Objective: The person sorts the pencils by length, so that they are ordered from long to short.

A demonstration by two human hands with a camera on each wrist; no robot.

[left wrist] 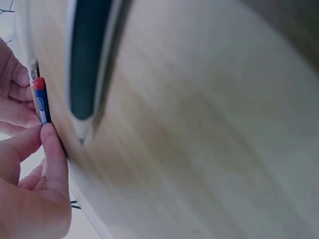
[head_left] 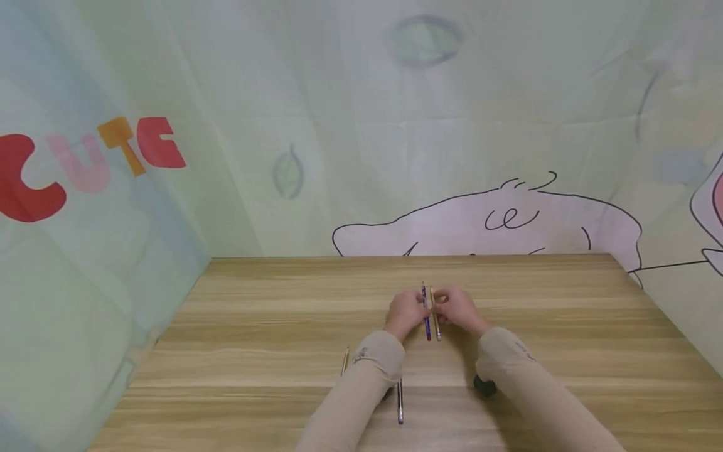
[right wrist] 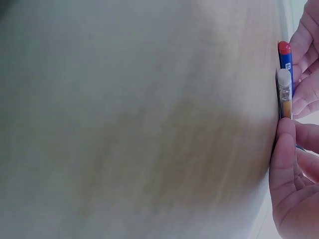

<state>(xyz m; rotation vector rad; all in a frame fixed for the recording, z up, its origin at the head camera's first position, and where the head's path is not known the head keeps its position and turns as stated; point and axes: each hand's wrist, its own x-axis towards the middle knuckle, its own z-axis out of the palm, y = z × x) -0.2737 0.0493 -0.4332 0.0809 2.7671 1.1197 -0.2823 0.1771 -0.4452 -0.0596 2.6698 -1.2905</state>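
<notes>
Near the far side of the table my left hand point(head_left: 407, 312) pinches a blue pencil point(head_left: 427, 323) with a red end. Just to its right my right hand point(head_left: 456, 307) pinches a yellowish pencil point(head_left: 437, 326) topped by a white eraser in a metal band. Both pencils lie side by side, nearly parallel, their eraser ends toward me. In the left wrist view the blue pencil point(left wrist: 42, 102) sits between thumb and finger. From the right wrist, the eraser-tipped pencil point(right wrist: 285, 94) partly overlaps the blue one point(right wrist: 285, 57).
A dark pencil point(head_left: 400, 402) lies on the wooden table point(head_left: 254, 326) by my left forearm, partly covered by it. Left of that forearm shows the tip of another pencil point(head_left: 346, 359). A printed curtain point(head_left: 254, 125) stands behind the table.
</notes>
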